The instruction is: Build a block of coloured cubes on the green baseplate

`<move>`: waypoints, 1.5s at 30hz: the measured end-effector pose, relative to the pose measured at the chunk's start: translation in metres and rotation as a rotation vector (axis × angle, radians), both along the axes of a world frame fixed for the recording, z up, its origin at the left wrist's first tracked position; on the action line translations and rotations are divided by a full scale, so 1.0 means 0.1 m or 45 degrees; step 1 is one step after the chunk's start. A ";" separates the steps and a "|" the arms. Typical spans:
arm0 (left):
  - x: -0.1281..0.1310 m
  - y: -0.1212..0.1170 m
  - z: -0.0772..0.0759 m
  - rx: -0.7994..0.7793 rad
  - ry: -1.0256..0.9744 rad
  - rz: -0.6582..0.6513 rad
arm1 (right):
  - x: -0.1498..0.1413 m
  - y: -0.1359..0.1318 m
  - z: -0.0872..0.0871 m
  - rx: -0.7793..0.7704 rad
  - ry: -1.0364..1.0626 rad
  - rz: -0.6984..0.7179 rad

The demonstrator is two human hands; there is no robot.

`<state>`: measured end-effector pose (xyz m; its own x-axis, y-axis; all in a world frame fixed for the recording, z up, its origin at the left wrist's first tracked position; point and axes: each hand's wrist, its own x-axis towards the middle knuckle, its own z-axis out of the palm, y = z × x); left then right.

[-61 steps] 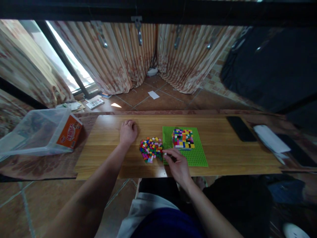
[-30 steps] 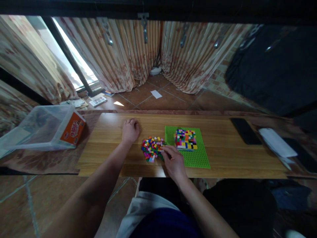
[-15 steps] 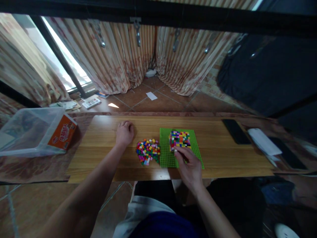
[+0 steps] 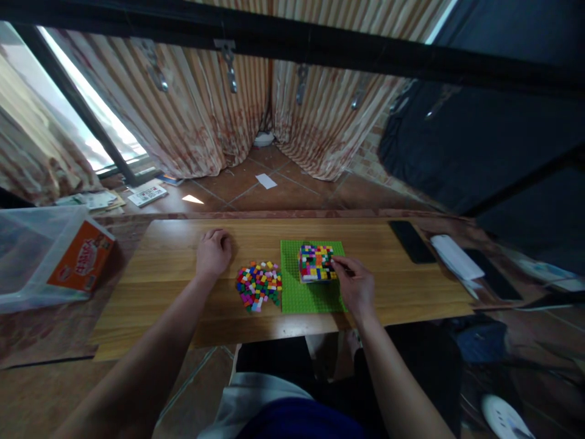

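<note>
My right hand [image 4: 357, 285] pinches a small toy brick, pale where it shows, at the right edge of a block of multicoloured bricks [image 4: 315, 263]. Its fingertips partly cover the brick and that edge. The brick block stands on a green studded baseplate [image 4: 292, 299]. Left of the plate lies a loose pile of small bricks [image 4: 259, 285] in many colours. My left hand [image 4: 214, 251] rests on the wooden table [image 4: 173, 292] beyond and left of the pile, fingers curled in, with nothing visible in them.
A clear plastic bin [image 4: 46, 244] with an orange label is at the far left. On the right lie a black phone-like slab [image 4: 412, 242], a white flat item [image 4: 457, 256] and another dark slab [image 4: 493, 274]. Striped curtains [image 4: 196, 116] hang beyond the table.
My right hand has moved from the loose pile, over the baseplate, to the right side of the brick block, carrying a small pale brick. My left hand stays on the table. The view has shifted.
</note>
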<state>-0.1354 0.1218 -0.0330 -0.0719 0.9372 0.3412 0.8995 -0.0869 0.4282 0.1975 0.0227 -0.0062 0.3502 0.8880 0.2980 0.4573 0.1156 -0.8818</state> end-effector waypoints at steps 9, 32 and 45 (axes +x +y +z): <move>0.00 0.00 0.00 -0.011 -0.012 0.005 | -0.01 0.11 -0.06 -0.087 0.288 0.000; 0.02 -0.02 0.00 0.008 0.022 0.001 | -0.05 0.21 -0.12 -0.205 1.003 -0.009; 0.04 -0.04 -0.03 0.023 0.012 0.008 | -0.38 -0.29 0.19 -0.061 0.454 0.035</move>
